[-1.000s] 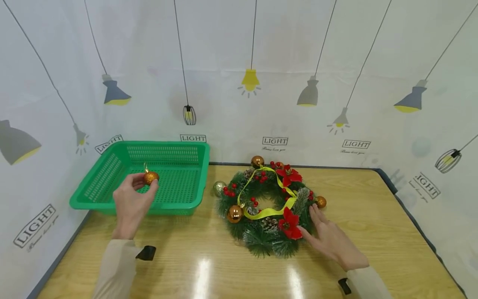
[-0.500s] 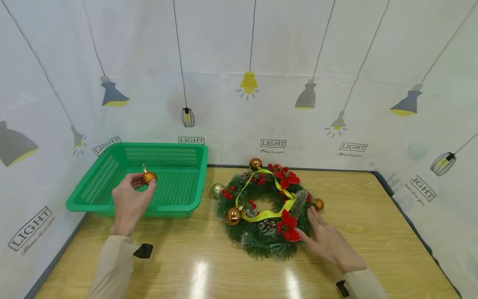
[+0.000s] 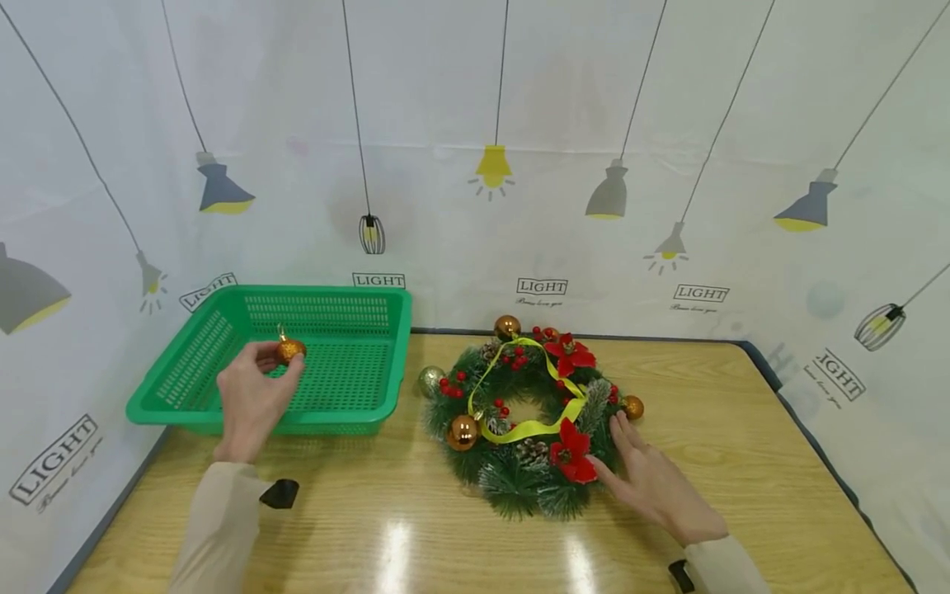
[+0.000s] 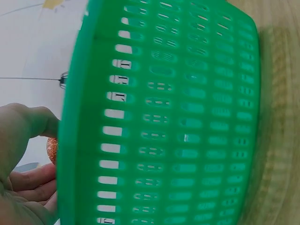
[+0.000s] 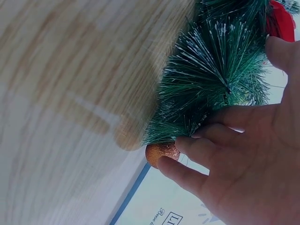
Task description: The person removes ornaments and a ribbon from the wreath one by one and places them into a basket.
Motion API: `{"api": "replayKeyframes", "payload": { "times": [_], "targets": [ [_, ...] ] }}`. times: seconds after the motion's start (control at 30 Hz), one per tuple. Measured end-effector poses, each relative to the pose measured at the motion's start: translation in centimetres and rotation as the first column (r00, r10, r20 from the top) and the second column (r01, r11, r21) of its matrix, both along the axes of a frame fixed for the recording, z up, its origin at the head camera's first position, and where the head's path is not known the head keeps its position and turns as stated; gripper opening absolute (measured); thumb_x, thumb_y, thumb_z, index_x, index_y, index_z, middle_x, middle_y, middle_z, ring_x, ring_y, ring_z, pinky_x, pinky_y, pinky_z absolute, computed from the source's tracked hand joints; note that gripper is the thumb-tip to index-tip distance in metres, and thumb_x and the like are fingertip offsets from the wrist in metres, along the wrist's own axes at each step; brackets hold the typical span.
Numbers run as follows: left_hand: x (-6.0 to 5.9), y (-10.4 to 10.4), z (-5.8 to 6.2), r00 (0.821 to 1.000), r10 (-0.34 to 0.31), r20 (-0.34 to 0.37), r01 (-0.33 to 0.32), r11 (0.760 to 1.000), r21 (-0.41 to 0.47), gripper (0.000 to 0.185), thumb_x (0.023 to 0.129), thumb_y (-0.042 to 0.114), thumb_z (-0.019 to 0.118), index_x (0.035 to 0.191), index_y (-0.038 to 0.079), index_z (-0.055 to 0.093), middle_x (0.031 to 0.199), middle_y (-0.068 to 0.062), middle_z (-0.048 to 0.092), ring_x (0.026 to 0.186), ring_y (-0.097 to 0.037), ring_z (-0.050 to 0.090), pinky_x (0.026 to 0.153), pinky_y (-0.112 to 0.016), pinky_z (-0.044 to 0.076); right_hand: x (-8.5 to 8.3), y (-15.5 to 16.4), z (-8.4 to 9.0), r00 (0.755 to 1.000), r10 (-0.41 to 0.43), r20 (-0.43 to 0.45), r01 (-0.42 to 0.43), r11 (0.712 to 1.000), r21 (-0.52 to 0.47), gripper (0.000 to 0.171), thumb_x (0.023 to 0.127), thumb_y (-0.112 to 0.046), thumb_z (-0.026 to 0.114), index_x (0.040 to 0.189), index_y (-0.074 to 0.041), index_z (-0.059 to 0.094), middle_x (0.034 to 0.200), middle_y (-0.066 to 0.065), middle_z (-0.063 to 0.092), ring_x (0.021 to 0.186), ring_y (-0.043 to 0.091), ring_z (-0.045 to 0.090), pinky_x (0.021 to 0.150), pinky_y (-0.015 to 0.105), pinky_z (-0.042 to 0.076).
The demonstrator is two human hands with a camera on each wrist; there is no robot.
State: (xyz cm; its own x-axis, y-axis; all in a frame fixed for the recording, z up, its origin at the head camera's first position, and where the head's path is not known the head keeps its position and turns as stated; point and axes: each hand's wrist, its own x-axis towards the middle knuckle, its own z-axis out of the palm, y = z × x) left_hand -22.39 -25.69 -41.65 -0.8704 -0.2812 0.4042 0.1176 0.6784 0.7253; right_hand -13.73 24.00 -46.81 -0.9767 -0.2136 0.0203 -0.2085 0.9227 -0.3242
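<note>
We see a glittery bauble [image 3: 290, 352], loop upward, pinched between the thumb and fingers of the left hand [image 3: 252, 392], over the green basket [image 3: 403, 355]. Well apart, the right hand [image 3: 656, 487] rests on the wreath [image 3: 519, 478], fingers straight, beside a second bauble [image 3: 632, 407]. We judge this a carrying step, direction unclear; next calls for a secure pinch and steadied wreath.

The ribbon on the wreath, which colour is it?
The ribbon is yellow; head view shows it best.

A glittery orange bauble [image 3: 293, 351] is held left of a green wreath [image 3: 512, 473] lying flat.
</note>
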Motion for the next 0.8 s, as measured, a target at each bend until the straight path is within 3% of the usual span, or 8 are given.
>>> {"api": "replayKeyframes", "payload": {
  "times": [0.07, 0.17, 0.23, 0.33, 0.5, 0.57, 0.8],
  "targets": [
    [-0.2, -0.1, -0.1, 1.000, -0.003, 0.004, 0.003, 1.000, 0.005, 0.036, 0.096, 0.019, 0.068, 0.120, -0.006, 0.064, 0.113, -0.027, 0.070, 0.103, -0.040, 0.069, 0.089, -0.053, 0.057, 0.0, 0.0, 0.0, 1.000, -0.002, -0.001, 0.002, 1.000, 0.002, 0.081, 0.103, -0.048, 0.053, 0.147, 0.017, 0.037, 0.157, 0.037, 0.029, 0.096, 0.047, 0.071, 0.066, 0.042, 0.060],
    [-0.4, -0.2, -0.3, 1.000, -0.009, 0.007, 0.009, 1.000, 0.008, 0.036, 0.096, 0.019, 0.068, 0.120, -0.007, 0.064, 0.114, -0.028, 0.069, 0.104, -0.041, 0.068, 0.090, -0.053, 0.057, 0.0, 0.0, 0.1, 1.000, 0.004, -0.008, -0.004, 1.000, 0.006, 0.080, 0.103, -0.047, 0.053, 0.147, 0.017, 0.037, 0.157, 0.038, 0.029, 0.090, 0.045, 0.072, 0.084, 0.051, 0.060],
    [-0.6, -0.3, -0.3, 1.000, -0.014, 0.010, 0.014, 1.000, 0.010, 0.036, 0.096, 0.019, 0.068, 0.121, -0.007, 0.064, 0.114, -0.028, 0.069, 0.104, -0.042, 0.068, 0.090, -0.053, 0.057, 0.0, 0.0, 0.1, 1.000, 0.007, -0.010, -0.007, 1.000, 0.013, 0.079, 0.103, -0.047, 0.053, 0.147, 0.017, 0.036, 0.157, 0.037, 0.028, 0.093, 0.045, 0.072, 0.098, 0.057, 0.054],
    [-0.9, -0.4, -0.2, 1.000, -0.019, 0.020, 0.019, 1.000, 0.006, 0.036, 0.096, 0.020, 0.067, 0.121, -0.007, 0.063, 0.113, -0.028, 0.069, 0.104, -0.042, 0.068, 0.089, -0.054, 0.057, 0.1, 0.0, 0.1, 1.000, 0.007, 0.005, -0.007, 1.000, 0.013, 0.080, 0.104, -0.047, 0.052, 0.148, 0.017, 0.035, 0.157, 0.037, 0.027, 0.080, 0.039, 0.074, 0.104, 0.059, 0.049],
    [-1.5, -0.7, 0.2, 0.999, -0.032, 0.042, 0.032, 0.999, -0.010, 0.037, 0.096, 0.021, 0.066, 0.120, -0.007, 0.062, 0.113, -0.028, 0.068, 0.104, -0.043, 0.067, 0.089, -0.054, 0.057, 0.1, 0.0, 0.0, 0.999, -0.007, 0.041, 0.006, 1.000, 0.008, 0.081, 0.104, -0.049, 0.051, 0.151, 0.015, 0.031, 0.159, 0.037, 0.023, 0.046, 0.015, 0.058, 0.096, 0.056, 0.055],
    [-1.6, -0.9, 0.3, 0.998, -0.038, 0.053, 0.039, 0.999, -0.011, 0.038, 0.096, 0.020, 0.065, 0.121, -0.008, 0.062, 0.114, -0.029, 0.067, 0.105, -0.044, 0.066, 0.090, -0.054, 0.057, 0.1, 0.0, 0.0, 0.999, -0.008, 0.047, 0.008, 1.000, 0.011, 0.082, 0.104, -0.049, 0.050, 0.151, 0.015, 0.031, 0.159, 0.036, 0.023, 0.042, 0.010, 0.052, 0.093, 0.056, 0.057],
    [-2.0, -1.4, 0.5, 0.995, -0.046, 0.090, 0.047, 0.999, -0.013, 0.041, 0.097, 0.022, 0.064, 0.123, -0.009, 0.060, 0.116, -0.031, 0.065, 0.108, -0.045, 0.065, 0.091, -0.055, 0.056, 0.0, 0.0, 0.0, 0.999, -0.003, 0.033, 0.002, 1.000, 0.016, 0.081, 0.104, -0.049, 0.051, 0.150, 0.015, 0.033, 0.159, 0.036, 0.025, 0.046, 0.016, 0.058, 0.089, 0.053, 0.059]
  ]
}}
